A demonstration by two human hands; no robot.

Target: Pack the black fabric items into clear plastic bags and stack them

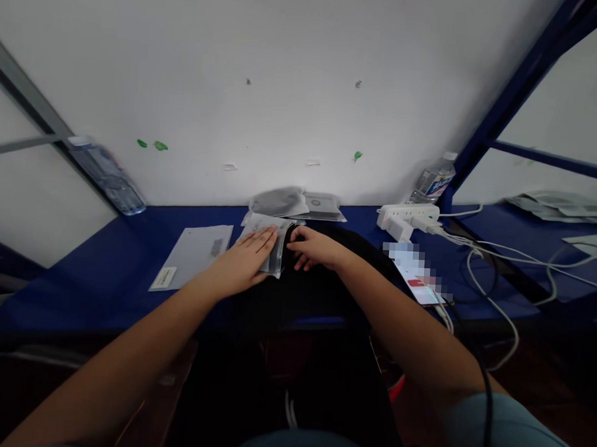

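Fingers stretched out and close together, my left hand lies flat on a plastic-sleeved packet with pale and grey surfaces. The packet's underside is hidden. At its right edge is my right hand, fingers loosely curled and apart, with nothing visible in them; I cannot tell whether it touches the packet. Black cloth spreads under and around both hands. To the left lies a flat pale sleeve with a white label. Behind the hands, more grey packets in clear bags rest against the wall.
Along the right side of the blue table are a white power strip, a lit phone and several looping white cables. One plastic bottle leans at the left; another bottle stands at the back right.
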